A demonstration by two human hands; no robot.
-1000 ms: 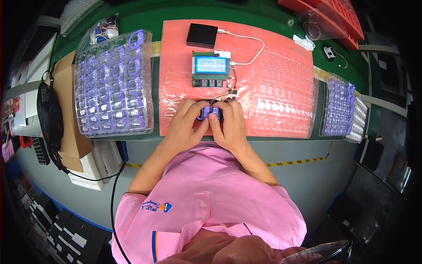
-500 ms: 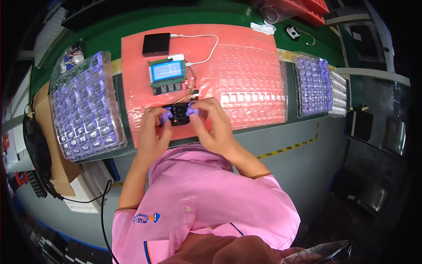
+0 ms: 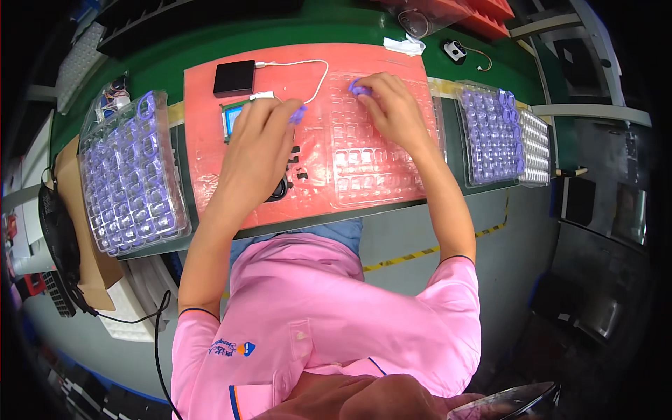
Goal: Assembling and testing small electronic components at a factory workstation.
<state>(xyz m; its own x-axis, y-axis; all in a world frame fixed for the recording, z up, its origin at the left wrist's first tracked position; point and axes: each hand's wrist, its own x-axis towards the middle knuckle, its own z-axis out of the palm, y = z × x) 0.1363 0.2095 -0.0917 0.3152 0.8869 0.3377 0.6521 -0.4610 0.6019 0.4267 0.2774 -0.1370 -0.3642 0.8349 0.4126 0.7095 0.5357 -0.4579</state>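
Green counter (image 3: 168,56) carries a pink mat (image 3: 203,164); hands apart, left hand (image 3: 257,150) pinches one purple piece (image 3: 299,114) over its middle, right hand (image 3: 393,106) a second piece (image 3: 357,88) near the clear tray's (image 3: 371,162) far edge. Neither is released yet; the left tray (image 3: 129,182) looks full.

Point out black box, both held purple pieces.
Black box (image 3: 234,78): head view, middle of top face.
Purple piece (image 3: 298,115) in left hand (image 3: 262,143): head view, exposed end.
Purple piece (image 3: 361,90) in right hand (image 3: 396,110): head view, exposed side.
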